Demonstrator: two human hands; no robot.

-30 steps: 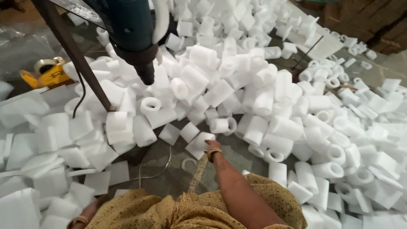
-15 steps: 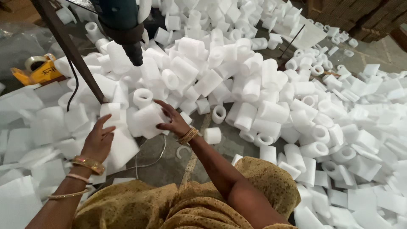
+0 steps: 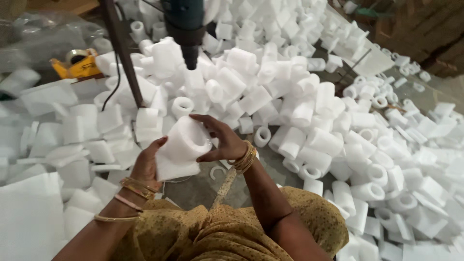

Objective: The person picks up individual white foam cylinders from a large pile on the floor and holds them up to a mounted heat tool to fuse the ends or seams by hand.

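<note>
Your left hand (image 3: 147, 164) and right hand (image 3: 220, 140) close their fingers on one white foam block (image 3: 182, 147), below the drill (image 3: 186, 29)

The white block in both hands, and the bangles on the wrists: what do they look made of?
White block: seemingly foam, likely expanded plastic; matte, bright white, soft cut edges, a round hole through it, like the pile of pieces around. The left hand cradles it, the right hand grips its top. Bangles: probably metal; gold-coloured with a shine, though plastic cannot be ruled out.

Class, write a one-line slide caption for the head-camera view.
Both hands, left hand and right hand, hold a white foam block beneath a drill head, amid heaped foam pieces.
</note>
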